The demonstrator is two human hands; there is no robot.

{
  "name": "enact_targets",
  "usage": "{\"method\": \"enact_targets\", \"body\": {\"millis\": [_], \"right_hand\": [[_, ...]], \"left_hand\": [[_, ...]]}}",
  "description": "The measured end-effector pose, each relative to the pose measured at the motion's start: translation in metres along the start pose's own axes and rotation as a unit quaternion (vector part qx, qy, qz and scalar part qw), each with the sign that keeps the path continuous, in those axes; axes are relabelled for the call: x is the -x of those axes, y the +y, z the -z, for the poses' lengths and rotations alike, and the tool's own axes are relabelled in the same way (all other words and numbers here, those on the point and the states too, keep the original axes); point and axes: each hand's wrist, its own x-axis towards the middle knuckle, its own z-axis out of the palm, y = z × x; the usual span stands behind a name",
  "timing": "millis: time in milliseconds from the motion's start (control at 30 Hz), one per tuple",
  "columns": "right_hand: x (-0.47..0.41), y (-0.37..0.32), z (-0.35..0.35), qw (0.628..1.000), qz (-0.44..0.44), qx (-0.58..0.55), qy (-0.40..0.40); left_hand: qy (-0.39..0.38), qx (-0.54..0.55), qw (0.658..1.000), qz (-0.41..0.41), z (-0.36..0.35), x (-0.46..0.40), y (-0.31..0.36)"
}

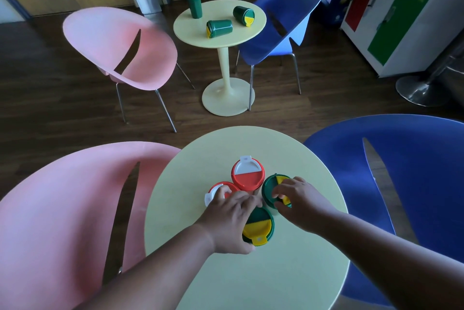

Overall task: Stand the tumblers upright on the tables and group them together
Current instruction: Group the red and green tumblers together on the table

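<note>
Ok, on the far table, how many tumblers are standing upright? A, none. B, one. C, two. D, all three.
B: on the far table only the back-left tumbler stands upright; the middle tumbler and the right tumbler lie on their sides.

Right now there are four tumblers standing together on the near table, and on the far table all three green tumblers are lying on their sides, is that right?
Not quite. On the far table only two green tumblers lie on their sides; the third stands upright near the back edge. The head view shows this. The four tumblers on the near table do stand together.
</note>
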Motion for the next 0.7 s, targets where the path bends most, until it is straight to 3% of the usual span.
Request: {"method": "enact_targets", "body": {"millis": [300,433,600,700], "right_hand": [[-0.001,-0.001,0.006,1.000,-0.012,0.015,-0.013],[0.004,0.000,0.007,1.000,0.003,0.024,-0.018],[0.012,0.000,0.006,0.997,0.065,0.038,-0.019],[0.014,-0.006,0.006,0.989,0.112,0.063,-0.068]], "left_hand": [[0.002,0.019,1.000,-0.001,-0.001,0.002,0.001],[0.075,0.061,0.995,0.012,-0.002,0.011,-0.005],[0.210,0.150,0.959,0.114,-0.003,0.022,-0.025],[0.165,0.149,0.963,0.153,-0.001,0.024,-0.042]]}}
